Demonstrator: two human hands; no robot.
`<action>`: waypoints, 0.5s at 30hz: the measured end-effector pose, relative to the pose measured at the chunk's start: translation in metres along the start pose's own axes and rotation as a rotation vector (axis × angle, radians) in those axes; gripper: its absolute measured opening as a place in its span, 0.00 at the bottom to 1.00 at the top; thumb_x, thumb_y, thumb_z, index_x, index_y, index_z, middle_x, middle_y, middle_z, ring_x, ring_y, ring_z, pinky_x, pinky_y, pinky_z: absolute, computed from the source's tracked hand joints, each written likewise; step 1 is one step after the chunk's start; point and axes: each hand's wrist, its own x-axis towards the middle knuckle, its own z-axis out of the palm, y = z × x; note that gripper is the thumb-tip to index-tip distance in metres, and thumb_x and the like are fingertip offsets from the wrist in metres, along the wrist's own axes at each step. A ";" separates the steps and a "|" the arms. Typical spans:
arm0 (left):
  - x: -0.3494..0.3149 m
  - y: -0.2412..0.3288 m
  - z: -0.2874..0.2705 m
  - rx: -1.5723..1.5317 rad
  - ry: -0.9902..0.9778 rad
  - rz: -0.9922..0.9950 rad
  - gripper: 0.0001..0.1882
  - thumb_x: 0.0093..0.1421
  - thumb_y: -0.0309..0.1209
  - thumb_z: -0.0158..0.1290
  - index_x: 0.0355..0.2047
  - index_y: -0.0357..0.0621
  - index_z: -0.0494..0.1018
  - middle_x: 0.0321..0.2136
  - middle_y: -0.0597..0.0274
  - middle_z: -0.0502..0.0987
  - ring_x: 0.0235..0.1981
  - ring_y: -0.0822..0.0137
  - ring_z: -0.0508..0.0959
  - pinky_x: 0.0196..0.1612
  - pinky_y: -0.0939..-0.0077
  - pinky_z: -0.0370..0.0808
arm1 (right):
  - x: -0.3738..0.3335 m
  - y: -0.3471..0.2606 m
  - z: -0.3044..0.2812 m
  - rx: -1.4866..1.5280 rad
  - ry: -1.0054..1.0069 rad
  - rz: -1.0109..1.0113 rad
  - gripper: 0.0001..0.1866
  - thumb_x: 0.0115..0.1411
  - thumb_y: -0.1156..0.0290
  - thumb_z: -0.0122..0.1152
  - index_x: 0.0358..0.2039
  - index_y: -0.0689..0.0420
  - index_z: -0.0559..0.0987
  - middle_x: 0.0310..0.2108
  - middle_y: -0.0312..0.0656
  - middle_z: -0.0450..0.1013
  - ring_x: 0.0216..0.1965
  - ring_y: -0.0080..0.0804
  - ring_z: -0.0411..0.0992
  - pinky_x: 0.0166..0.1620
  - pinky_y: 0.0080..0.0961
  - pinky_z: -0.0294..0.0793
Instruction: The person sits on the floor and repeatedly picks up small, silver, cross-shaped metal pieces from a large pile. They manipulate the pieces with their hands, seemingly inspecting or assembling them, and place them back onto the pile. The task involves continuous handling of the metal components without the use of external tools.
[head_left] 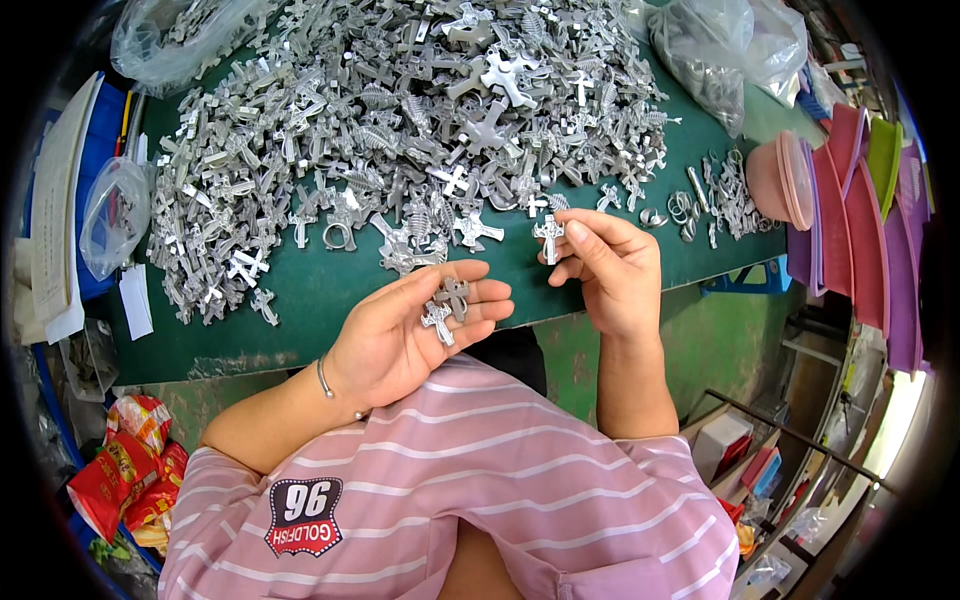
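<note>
My left hand (395, 325) lies palm up at the near side of the table, fingers stretched out. Two small metal cross pendants (437, 322) rest loose on its palm and fingers. To the right, my right hand (615, 265) pinches another silver cross pendant (548, 240) between thumb and fingers, upright with its ornate face showing. Just beyond both hands a big heap of silver-grey cross pendants (400, 110) covers much of the table, with a few larger crosses (508, 77) on top. A metal ring (339, 237) lies at the heap's near edge.
The green table (330, 305) carries clear plastic bags (695, 50) at its far corners. A smaller group of rings and metal pieces (735, 195) lies at right, beside stacked pink tubs (778, 180) and coloured plastic bins (850, 200). Red snack packets (130, 470) are at lower left.
</note>
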 end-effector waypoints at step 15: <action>-0.001 0.000 -0.003 0.023 -0.013 0.001 0.21 0.65 0.37 0.33 0.52 0.34 0.59 0.46 0.46 0.68 0.47 0.56 0.70 0.49 0.66 0.71 | 0.013 -0.006 -0.011 -1.176 0.368 -0.669 0.07 0.47 0.76 0.61 0.28 0.63 0.75 0.29 0.46 0.70 0.31 0.43 0.69 0.35 0.32 0.68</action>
